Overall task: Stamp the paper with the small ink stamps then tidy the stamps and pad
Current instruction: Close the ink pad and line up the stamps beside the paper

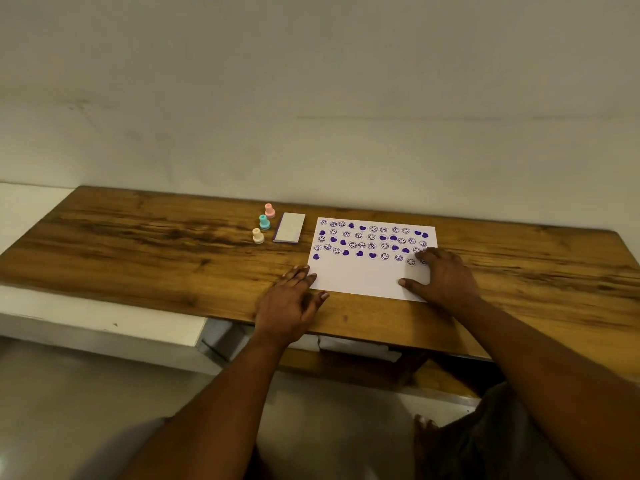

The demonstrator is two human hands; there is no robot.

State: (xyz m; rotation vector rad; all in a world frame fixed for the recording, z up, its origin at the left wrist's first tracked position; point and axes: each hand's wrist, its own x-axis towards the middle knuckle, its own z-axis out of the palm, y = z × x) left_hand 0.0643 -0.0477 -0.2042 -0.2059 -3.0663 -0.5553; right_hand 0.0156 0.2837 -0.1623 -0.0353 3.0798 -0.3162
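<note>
A white paper [360, 275] lies on the wooden table [138, 244], its upper half covered with several rows of purple hearts and smiley prints. Left of it sits the closed ink pad [290, 227], white on top with a purple edge. Three small stamps stand upright in a line beside the pad: pink [269, 210], teal [264, 222], cream [257, 235]. My left hand [289, 301] lies flat at the paper's near left corner, fingertips touching its edge. My right hand [445, 278] rests flat on the paper's right side, covering its near right corner. Neither hand holds anything.
The table stands against a plain pale wall [311, 98]. Its front edge runs close under my wrists. A white ledge [97, 317] lies lower at the left, with grey floor [86, 393] below.
</note>
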